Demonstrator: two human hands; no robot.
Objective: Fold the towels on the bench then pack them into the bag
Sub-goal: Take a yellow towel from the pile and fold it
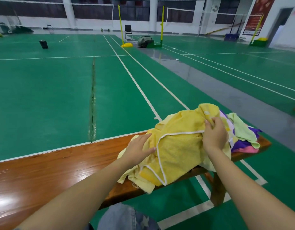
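Currently, item one: yellow towel, terry with a white piped edge, heaped unfolded at the right part of the wooden bench, with one corner hanging over the near side. Item two: left hand, fingers straight and flat, pressing the towel's left side onto the bench top. Item three: right hand, fingers curled, pinching a bunch of the same towel at its far right. Item four: remaining stock, a green towel, a purple towel and a pink towel, jumbled at the far right end of the bench, touching the yellow one. Item five: bag, not seen near the bench (a dark bundle far off on the court floor between the net posts may be one; cannot tell). Step in hand, by judgement: freeing and opening out the yellow towel, with no towel folded yet. Handling notes: trace the piped edge to find two true corners rather than pulling on a bunched middle. Lift the towel clear of the pile so the others are not dragged off the right end, then lay it flat on the bare wood to the left. Smooth it with the flat hand before the first fold, and match piping to piping.
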